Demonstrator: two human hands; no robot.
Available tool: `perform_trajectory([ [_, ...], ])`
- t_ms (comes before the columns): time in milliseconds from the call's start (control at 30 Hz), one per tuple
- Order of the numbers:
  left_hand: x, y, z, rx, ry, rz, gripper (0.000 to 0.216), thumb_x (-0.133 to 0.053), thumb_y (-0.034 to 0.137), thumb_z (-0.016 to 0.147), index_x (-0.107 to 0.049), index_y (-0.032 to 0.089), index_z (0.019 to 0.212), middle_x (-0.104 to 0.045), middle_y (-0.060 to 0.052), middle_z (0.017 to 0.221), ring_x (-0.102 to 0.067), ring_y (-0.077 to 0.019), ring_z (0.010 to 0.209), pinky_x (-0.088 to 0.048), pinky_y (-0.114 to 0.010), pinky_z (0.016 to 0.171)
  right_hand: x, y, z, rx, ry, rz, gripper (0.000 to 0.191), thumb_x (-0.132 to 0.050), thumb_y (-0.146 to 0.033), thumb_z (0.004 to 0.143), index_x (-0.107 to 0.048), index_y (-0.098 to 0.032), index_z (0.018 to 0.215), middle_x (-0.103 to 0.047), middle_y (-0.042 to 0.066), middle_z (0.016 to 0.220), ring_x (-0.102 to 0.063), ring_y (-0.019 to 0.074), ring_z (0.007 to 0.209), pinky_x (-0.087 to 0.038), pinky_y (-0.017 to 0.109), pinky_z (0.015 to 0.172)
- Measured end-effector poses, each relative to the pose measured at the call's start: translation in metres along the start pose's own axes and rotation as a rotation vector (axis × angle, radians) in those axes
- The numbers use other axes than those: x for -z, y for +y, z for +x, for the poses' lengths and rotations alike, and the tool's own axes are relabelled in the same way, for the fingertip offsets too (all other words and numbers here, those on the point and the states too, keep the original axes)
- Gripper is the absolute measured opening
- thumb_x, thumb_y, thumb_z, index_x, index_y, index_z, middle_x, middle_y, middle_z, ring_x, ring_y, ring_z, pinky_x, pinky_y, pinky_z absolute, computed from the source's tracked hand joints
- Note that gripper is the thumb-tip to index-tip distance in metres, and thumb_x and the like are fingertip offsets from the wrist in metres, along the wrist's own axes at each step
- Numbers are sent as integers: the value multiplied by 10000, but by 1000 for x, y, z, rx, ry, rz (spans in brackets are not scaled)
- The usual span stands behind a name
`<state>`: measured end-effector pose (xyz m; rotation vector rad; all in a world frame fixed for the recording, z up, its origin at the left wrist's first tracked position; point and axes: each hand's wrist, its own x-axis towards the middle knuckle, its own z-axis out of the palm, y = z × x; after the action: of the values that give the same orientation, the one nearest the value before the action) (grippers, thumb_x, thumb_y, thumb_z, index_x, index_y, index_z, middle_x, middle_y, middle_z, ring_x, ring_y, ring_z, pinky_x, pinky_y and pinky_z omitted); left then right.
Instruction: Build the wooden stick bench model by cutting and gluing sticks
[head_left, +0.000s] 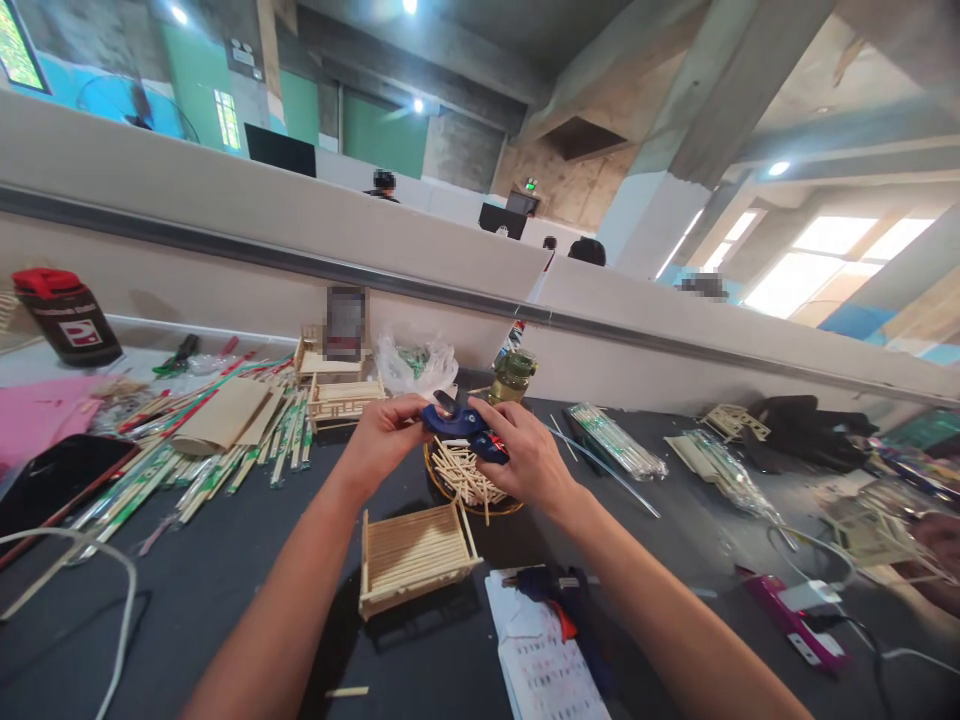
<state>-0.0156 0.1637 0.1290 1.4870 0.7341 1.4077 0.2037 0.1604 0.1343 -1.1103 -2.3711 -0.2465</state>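
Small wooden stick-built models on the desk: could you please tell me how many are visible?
3: a wooden stick tray below the hands, and two stacked stick frames behind the left hand. Others may be hidden.

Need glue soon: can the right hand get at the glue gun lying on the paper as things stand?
Probably yes, once freed. The right hand shares a blue cutter with the left hand; the glue gun lies uncovered on the paper just under the right forearm.

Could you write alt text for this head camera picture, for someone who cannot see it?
Two bare hands, left hand and right hand, hold a blue cutter over a dish of cut sticks. A small stick-built tray and a glue gun lie nearer on the dark table.
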Motion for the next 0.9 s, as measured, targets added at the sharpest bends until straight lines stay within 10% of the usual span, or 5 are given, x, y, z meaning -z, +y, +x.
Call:
perform_trajectory([
  [900,-6,20,-8,-251,-51,121,51,-750,200,744,-786,212,779,-638,-49,831,-594,-137,786,-487,-223,681,22,-17,-22,25,188,-20,687,-640,-288,757,-443,-226,1412,-599,102,1098,-571,261,977,-495,422,853],
])
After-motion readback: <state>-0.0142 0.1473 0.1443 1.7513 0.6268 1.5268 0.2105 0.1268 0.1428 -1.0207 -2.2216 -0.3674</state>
